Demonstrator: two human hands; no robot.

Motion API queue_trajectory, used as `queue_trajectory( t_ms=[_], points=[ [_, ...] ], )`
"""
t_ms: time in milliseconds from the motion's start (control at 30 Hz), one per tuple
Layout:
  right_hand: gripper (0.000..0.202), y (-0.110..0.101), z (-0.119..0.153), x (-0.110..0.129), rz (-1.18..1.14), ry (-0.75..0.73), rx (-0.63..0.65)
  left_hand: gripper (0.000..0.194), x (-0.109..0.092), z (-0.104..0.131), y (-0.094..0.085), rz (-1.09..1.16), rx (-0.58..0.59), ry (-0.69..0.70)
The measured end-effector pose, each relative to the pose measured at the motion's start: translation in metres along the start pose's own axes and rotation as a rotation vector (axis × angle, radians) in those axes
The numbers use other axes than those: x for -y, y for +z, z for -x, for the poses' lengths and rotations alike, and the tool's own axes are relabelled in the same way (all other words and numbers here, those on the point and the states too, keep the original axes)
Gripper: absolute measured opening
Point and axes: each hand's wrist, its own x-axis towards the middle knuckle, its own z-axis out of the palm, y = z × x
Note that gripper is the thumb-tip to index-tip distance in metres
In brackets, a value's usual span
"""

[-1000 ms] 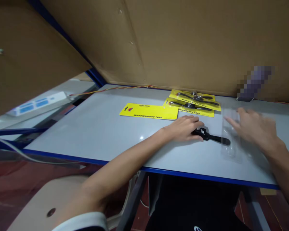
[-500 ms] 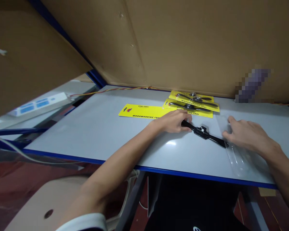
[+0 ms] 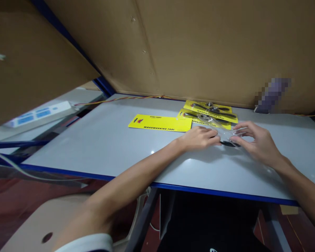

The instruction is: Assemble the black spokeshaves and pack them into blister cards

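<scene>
Two hands gripping: L hand [image 3: 199,138] clasps black spokeshave [image 3: 229,144]; R hand [image 3: 261,142] pinches clear blister shell [image 3: 222,132]; prob. best line both up gently, w/o forcing.

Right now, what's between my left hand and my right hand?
In the head view, clear plastic packaging and part of a black tool show between your left hand and right hand.

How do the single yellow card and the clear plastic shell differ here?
The yellow card is opaque and printed; the plastic shell is see-through. The yellow card lies flat on the table, while the plastic shell is held in the right hand. Both are longer than wide.
</scene>
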Motion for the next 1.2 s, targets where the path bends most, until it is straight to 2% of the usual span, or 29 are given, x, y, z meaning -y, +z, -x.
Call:
queue_trajectory(
  t_ms=[100, 267, 400, 600, 700, 833, 900, 1000, 1100, 1200],
  points=[
    [0.038, -0.007, -0.003, -0.003, 0.060, 0.012, 0.121, 0.051, 0.001, 0.003, -0.006, 0.034, -0.050, 0.000],
    [0.068, -0.011, -0.004, -0.010, -0.387, 0.074, 0.471, 0.056, 0.001, 0.005, -0.010, -0.025, -0.176, -0.124],
    [0.088, -0.009, -0.006, -0.016, -0.562, 0.205, 0.578, 0.062, 0.001, 0.005, -0.012, -0.069, -0.260, -0.189],
    [0.072, 0.001, -0.011, -0.026, -0.768, 0.315, 0.760, 0.063, -0.001, 0.003, -0.010, 0.004, -0.313, -0.307],
    [0.062, 0.009, -0.011, -0.027, -0.863, 0.371, 0.742, 0.054, -0.004, 0.000, -0.011, 0.010, -0.304, -0.356],
    [0.054, 0.018, -0.010, -0.029, -0.866, 0.437, 0.683, 0.044, 0.000, -0.003, -0.017, 0.008, -0.303, -0.457],
    [0.049, 0.020, -0.010, -0.031, -0.835, 0.457, 0.660, 0.045, 0.009, 0.000, -0.020, 0.010, -0.329, -0.539],
    [0.050, 0.017, -0.012, -0.035, -0.773, 0.441, 0.615, 0.051, 0.036, 0.012, -0.024, 0.025, -0.322, -0.713],
    [0.057, 0.004, -0.014, -0.034, -0.561, 0.350, 0.582, 0.058, 0.068, 0.029, -0.024, 0.004, -0.241, -0.896],
    [0.048, -0.015, -0.014, -0.030, -0.080, 0.161, 0.497, 0.062, 0.090, 0.043, -0.025, -0.016, -0.147, -1.032]
  ],
)
